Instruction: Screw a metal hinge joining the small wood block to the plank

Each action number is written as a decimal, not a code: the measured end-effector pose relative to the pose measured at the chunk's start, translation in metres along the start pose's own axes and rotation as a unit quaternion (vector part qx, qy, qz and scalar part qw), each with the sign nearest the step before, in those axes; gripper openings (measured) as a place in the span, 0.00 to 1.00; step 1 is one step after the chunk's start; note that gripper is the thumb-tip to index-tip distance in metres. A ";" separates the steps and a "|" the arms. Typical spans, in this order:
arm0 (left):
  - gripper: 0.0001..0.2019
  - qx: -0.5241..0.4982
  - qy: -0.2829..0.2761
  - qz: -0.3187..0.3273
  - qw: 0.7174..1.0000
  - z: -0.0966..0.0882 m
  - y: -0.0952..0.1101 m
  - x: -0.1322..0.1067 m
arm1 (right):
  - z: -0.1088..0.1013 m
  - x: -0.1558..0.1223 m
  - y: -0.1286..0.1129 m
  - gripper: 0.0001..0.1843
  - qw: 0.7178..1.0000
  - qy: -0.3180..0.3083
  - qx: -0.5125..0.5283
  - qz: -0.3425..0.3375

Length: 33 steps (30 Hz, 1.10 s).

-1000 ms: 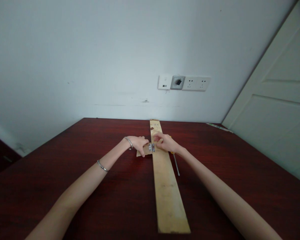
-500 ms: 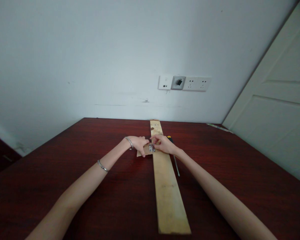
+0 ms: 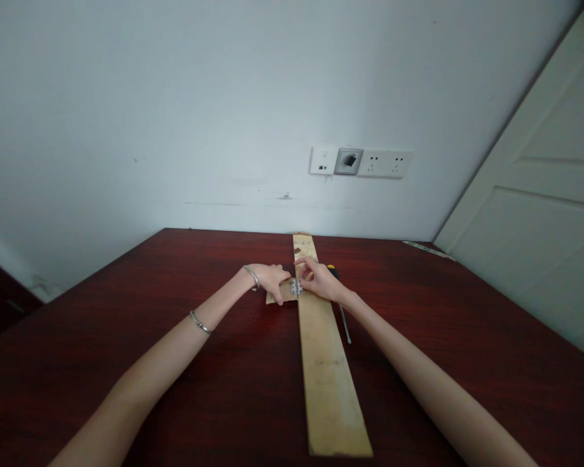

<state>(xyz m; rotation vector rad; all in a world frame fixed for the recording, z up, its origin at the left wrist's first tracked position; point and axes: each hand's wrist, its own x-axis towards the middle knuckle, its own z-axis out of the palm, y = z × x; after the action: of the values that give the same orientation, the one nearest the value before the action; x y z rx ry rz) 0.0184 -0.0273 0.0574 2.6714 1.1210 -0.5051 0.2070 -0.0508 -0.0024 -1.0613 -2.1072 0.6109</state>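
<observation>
A long pale wooden plank (image 3: 328, 363) lies on the dark red table (image 3: 175, 363), running away from me. A small wooden block (image 3: 278, 295) sits against its left edge, joined by a small metal hinge (image 3: 295, 287). My left hand (image 3: 271, 277) rests on the small block, fingers curled down over it. My right hand (image 3: 318, 279) is on the plank beside the hinge, fingertips pinched close to the hinge; what they hold, if anything, is too small to see.
A screwdriver (image 3: 343, 314) with a thin shaft lies on the table just right of the plank, partly under my right wrist. The wall behind carries a row of sockets (image 3: 360, 162). A white door (image 3: 539, 214) stands at the right.
My right hand has drawn left along the plank toward the hinge and its fingers have closed into a pinch. My left hand has stayed on the small block.
</observation>
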 end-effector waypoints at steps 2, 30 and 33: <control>0.38 -0.001 -0.002 0.001 1.000 0.000 0.001 0.000 | 0.000 0.001 0.001 0.23 1.000 -0.002 -0.003 -0.002; 0.40 -0.004 -0.014 0.003 1.000 0.000 0.003 0.000 | -0.027 0.007 -0.016 0.27 0.987 0.085 0.132 -0.025; 0.41 -0.019 -0.006 -0.001 1.000 -0.001 0.002 -0.001 | -0.033 0.006 -0.023 0.28 0.986 0.091 0.135 -0.025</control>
<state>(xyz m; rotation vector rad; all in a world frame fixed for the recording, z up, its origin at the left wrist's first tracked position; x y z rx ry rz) 0.0192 -0.0291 0.0586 2.6315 1.1192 -0.4936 0.2177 -0.0550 0.0369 -0.8747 -1.8277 0.7248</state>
